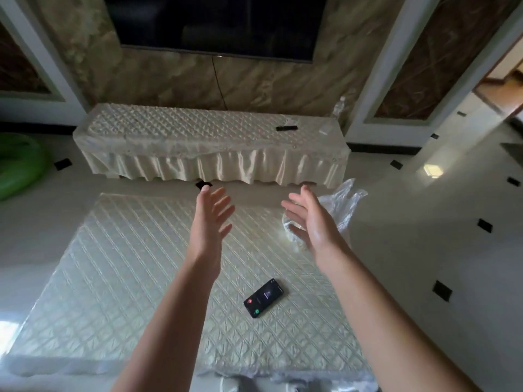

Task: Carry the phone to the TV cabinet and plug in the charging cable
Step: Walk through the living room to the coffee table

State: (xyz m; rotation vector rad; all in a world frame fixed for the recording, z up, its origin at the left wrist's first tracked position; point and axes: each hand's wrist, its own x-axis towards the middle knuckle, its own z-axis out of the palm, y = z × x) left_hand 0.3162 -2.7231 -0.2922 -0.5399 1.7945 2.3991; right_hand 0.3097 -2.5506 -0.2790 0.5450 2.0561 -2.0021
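A black phone [263, 297] lies face up on the quilted cover of a low table [119, 278], its screen lit with a red and a green button. My left hand [210, 219] and my right hand [311, 219] are both raised above the table, beyond the phone, palms facing each other, fingers spread, holding nothing. Further ahead stands the TV cabinet [181, 128] under a cream ruffled cover, below a wall-mounted TV [218, 24]. A small dark object [286, 127] and something pale beside it lie on the cabinet's right part; I cannot tell a cable there.
Crumpled clear plastic [342, 205] sits at the table's far right corner. A clear bottle [338, 107] stands at the cabinet's right end. A green inflatable ring [19, 165] lies on the floor at the left. A strip of tiled floor separates table and cabinet.
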